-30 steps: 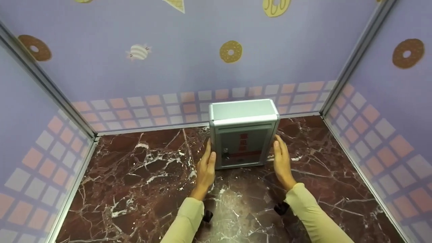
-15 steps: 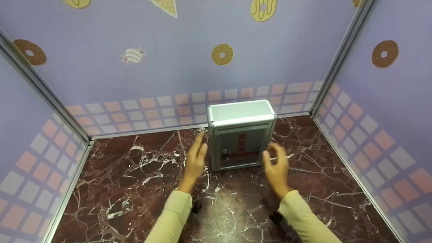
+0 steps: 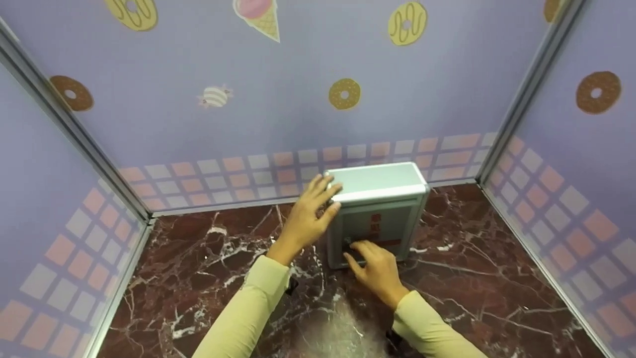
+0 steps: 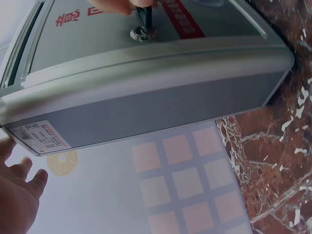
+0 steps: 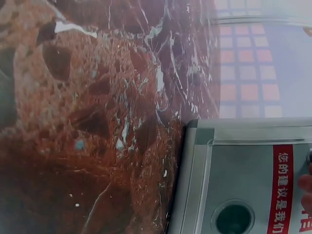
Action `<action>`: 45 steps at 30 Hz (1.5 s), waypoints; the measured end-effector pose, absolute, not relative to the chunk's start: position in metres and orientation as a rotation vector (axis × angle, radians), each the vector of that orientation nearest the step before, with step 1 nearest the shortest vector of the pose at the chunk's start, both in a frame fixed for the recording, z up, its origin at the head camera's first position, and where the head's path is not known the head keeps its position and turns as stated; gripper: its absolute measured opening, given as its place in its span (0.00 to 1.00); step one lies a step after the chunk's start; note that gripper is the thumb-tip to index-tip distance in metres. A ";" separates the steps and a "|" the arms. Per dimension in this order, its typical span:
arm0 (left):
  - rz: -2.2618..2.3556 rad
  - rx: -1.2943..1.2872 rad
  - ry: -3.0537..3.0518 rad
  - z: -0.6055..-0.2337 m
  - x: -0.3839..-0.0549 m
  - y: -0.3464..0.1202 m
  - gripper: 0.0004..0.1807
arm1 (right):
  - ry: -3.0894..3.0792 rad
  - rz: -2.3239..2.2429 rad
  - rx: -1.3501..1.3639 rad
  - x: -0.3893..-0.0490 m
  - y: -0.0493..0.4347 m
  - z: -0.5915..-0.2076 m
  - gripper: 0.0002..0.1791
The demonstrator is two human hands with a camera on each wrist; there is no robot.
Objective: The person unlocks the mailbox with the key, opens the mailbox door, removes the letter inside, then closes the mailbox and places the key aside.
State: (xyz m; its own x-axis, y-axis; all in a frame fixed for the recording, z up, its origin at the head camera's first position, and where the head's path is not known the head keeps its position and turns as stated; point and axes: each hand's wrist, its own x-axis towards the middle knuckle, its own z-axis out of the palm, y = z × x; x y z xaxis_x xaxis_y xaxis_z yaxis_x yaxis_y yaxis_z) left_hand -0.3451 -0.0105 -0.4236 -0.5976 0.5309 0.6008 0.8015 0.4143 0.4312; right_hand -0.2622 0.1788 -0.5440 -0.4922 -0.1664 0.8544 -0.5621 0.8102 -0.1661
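Box [image 3: 385, 211], grey with silver edges, stands upright on a red marble surface [image 3: 174, 293] near the patterned wall [image 3: 278, 119]. The right hand [image 3: 380, 272] pinches a black key [image 4: 145, 18] in its front lock [image 4: 142, 34]. The left hand [image 3: 306, 217], fingers spread, is at the upper left corner; whether it touches is unclear.

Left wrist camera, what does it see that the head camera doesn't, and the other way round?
Only left wrist: a white printed sticker on the silver-grey metal box.
Only head: a pink ice cream cone picture on the lilac wall, and pale yellow sleeves.
Both: the box, the left hand, and the right hand at the round silver lock.
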 end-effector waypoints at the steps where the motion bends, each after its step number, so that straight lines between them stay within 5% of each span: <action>1: -0.983 -1.159 -2.296 -0.425 -0.345 -0.010 0.26 | -2.060 0.525 0.557 -0.262 0.180 -0.545 0.11; 13: -1.017 -1.207 -2.151 -0.432 -0.351 -0.006 0.22 | -2.020 0.474 0.656 -0.267 0.183 -0.541 0.06; 26: -1.093 -1.162 -2.099 -0.440 -0.349 -0.006 0.20 | -2.031 0.966 0.380 -0.261 0.160 -0.557 0.10; 45: -1.111 -1.167 -2.094 -0.438 -0.353 -0.004 0.20 | -2.080 1.041 0.320 -0.260 0.159 -0.554 0.10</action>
State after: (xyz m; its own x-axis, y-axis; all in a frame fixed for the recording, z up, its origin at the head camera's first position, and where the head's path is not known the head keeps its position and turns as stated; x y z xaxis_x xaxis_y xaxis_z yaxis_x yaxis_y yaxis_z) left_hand -0.3529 -0.0041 -0.4385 -0.5115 0.4558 0.7284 0.8587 0.3016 0.4143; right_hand -0.2602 0.1595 -0.5538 -0.6699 0.1109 0.7342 -0.5214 0.6338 -0.5714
